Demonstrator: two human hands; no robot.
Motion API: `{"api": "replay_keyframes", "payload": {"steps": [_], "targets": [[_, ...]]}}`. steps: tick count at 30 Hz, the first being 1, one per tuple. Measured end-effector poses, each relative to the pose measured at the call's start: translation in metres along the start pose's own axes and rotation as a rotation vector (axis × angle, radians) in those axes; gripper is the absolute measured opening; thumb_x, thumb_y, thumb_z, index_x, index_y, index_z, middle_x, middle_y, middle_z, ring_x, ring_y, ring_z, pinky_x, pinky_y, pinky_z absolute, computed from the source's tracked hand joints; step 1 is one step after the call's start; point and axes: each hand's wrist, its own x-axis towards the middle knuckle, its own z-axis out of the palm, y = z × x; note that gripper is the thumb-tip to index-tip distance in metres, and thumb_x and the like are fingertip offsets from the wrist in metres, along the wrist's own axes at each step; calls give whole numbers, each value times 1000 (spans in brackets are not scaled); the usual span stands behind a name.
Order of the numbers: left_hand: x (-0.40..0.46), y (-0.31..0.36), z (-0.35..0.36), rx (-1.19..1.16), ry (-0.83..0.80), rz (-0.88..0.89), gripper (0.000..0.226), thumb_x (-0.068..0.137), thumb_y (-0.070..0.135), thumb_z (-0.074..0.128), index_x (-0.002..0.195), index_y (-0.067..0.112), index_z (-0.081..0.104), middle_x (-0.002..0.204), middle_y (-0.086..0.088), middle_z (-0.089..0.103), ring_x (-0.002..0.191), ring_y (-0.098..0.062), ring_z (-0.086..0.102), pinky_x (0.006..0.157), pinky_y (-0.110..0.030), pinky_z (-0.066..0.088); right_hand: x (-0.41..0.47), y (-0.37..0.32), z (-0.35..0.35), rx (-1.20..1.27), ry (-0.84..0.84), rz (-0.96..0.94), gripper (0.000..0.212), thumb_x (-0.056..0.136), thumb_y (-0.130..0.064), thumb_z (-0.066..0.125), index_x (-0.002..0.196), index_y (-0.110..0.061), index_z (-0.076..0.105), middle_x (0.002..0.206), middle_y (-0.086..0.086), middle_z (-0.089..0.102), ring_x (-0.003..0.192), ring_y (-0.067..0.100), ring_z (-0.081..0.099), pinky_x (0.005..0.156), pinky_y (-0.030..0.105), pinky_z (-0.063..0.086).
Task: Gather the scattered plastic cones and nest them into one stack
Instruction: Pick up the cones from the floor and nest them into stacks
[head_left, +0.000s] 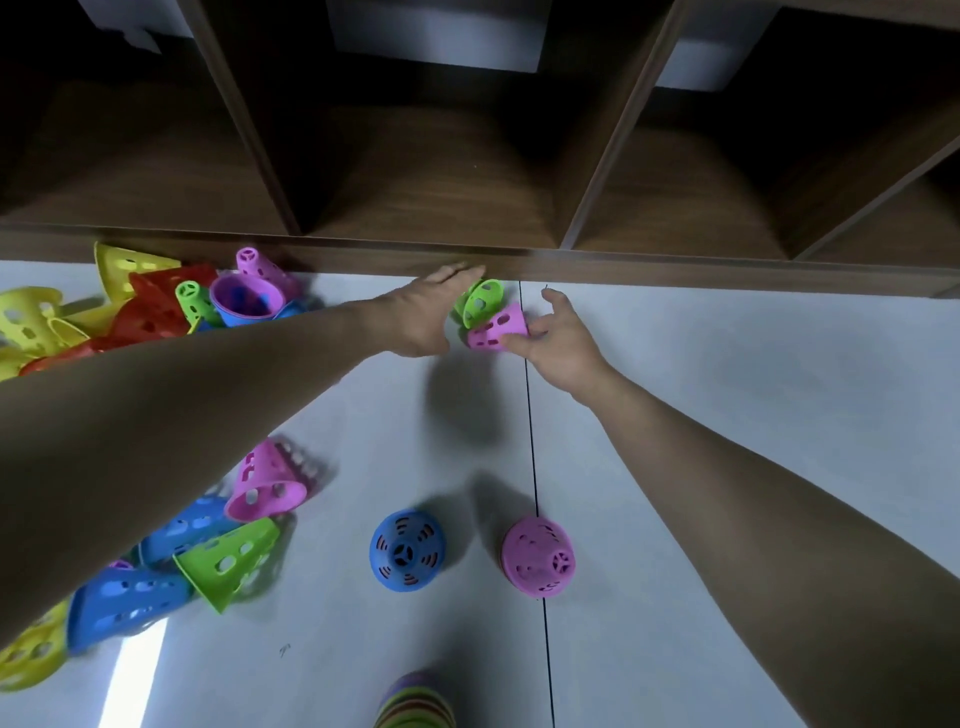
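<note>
Evidently both arms are stretched far forward because two stray cones have ended up against the foot of the dark wooden cubby shelf (519, 262), at about twelve o'clock from the person. The right hand (558, 340) pinches the small pink perforated plastic cone (496, 325), thumb and fingers curled on its side, and the cone lies tilted with its wide mouth toward seven o'clock. Touching it at eleven o'clock is the small green perforated plastic cone (480, 301), on its side. The left hand (423, 317) lies flat, fingers straight and holding nothing, just at nine o'clock of the green cone; I judge it acts as a wall so the pair cannot skid away while the right hand takes hold.

Most of the task remains. A striped stack of nested cones (415, 699) stands at six o'clock, near the bottom edge, probably the growing pile. A blue round-based cone (407, 551) and a pink one (537, 558) stand upright between the stack and the hands. Loose heaps of yellow, red, blue, green and pink cones lie at ten o'clock (156, 306) and eight o'clock (208, 545) on the pale floor (727, 389).
</note>
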Motion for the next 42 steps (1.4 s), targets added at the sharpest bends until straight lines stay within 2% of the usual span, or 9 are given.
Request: {"api": "replay_keyframes", "payload": {"steps": [4,10,19,23,27,30,32,35,42], "targets": [[12,14,-3,189,-31,26,106,76,6,73,159,34,11,156,0,26,136,-27,40,95,-33,50,-5,16,7,-8,-52,-17,91,80,-28,83,153,-22,29,107,11,68,102,23,66,77,21,47],[11,14,3,372,43,-11,51,76,38,74,122,24,56,118,-7,42,118,-29,45,91,-43,51,-21,24,-6,-439,-74,-190,42,82,-34,74,121,-26,62,107,-1,52,107,20,50,95,33,45],[-35,-18,27,277,-41,-194,71,83,84,30,130,34,46,126,-10,47,115,-38,51,97,-48,46,-44,31,-13,-1008,-113,-215,39,80,-56,63,100,-23,60,103,-1,58,105,23,51,96,36,35],[-58,-10,26,267,-77,-138,65,90,77,23,134,36,46,122,-9,51,110,-34,56,96,-45,47,-69,30,-14,-612,-120,-69,26,84,-50,63,74,-28,55,75,-8,62,80,15,57,84,33,40],[-82,7,17,317,-145,-141,69,76,93,29,113,38,49,95,5,58,89,-19,57,77,-34,51,-93,32,-17,-113,-92,15,30,88,-43,64,85,-13,65,70,-7,58,63,12,51,59,27,38],[-96,15,19,349,-234,-285,95,74,94,25,126,18,50,99,-9,61,90,-23,54,73,-35,43,-117,30,-18,139,-77,74,27,91,-36,67,94,-9,66,75,-4,59,63,10,48,59,24,35],[-108,15,20,241,-198,-281,97,73,95,15,105,15,59,93,-5,62,85,-19,54,78,-35,43,-137,29,-17,258,-57,63,23,92,-30,69,97,-9,65,81,-2,65,68,8,52,63,23,38],[-130,20,19,100,-85,-155,89,75,91,3,75,18,54,69,1,56,70,-17,55,80,-35,48,-170,28,-19,276,20,-52,17,88,-23,74,97,-19,61,92,-3,70,72,-1,56,66,12,42],[-184,49,24,17,15,-61,68,73,92,33,87,27,51,64,-3,60,60,-15,59,62,-37,51,-216,53,-20,-122,-44,-238,45,82,-33,74,118,-42,49,110,-18,62,106,3,56,85,14,42]]}}
